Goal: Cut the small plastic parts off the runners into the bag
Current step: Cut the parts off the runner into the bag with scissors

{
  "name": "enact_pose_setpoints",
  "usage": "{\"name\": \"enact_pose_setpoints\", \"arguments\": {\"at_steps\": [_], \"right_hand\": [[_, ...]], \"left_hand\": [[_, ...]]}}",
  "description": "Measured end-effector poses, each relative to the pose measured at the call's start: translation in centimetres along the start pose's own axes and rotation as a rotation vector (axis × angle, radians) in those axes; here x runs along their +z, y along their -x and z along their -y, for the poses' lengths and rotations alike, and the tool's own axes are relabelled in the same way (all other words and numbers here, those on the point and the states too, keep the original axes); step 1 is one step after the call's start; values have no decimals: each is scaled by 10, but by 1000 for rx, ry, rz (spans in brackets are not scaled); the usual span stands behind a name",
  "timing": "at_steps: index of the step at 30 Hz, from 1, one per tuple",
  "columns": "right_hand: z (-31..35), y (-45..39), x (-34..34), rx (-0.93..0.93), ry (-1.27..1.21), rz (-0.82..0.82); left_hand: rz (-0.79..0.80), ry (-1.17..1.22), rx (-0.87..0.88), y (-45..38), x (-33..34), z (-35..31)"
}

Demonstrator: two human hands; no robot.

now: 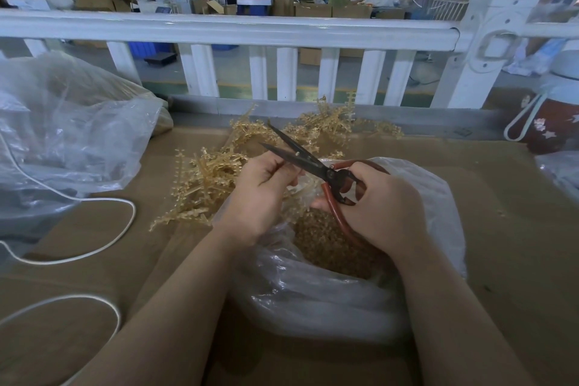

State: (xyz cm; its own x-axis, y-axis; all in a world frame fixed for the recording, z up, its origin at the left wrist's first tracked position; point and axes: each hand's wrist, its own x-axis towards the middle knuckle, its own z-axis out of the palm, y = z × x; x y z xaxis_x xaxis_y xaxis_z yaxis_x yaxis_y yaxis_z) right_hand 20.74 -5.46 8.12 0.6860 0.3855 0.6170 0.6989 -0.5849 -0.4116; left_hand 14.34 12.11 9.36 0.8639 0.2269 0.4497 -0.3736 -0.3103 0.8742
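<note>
My right hand (379,204) grips the red handles of black scissors (300,157), whose blades stand apart and point up and left. My left hand (263,191) is curled just below the blades and pinches something thin and pale, mostly hidden by my fingers. Both hands hover over the mouth of a clear plastic bag (432,197) holding a heap of small tan cut parts (326,241). A pile of tan runners (213,175) with parts on them lies on the cardboard-covered table beyond and left of the bag.
A big crumpled clear bag (69,135) fills the left side. A white cable (103,238) loops across the cardboard (517,229) at the left. A red flask (548,125) stands at the far right. A white railing (250,31) borders the table's far edge.
</note>
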Motion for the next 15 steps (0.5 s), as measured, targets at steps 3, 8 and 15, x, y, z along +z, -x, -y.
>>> {"name": "enact_pose_setpoints", "arguments": {"at_steps": [3,8,15], "right_hand": [[1,1,0,-10,-18,3],[-1,0,0,-16,-35,8],[-1,1,1,-16,-25,11]], "left_hand": [[5,9,7,0,0,0],[14,23,28,0,-1,2],[26,48,29,0,-2,1]]}}
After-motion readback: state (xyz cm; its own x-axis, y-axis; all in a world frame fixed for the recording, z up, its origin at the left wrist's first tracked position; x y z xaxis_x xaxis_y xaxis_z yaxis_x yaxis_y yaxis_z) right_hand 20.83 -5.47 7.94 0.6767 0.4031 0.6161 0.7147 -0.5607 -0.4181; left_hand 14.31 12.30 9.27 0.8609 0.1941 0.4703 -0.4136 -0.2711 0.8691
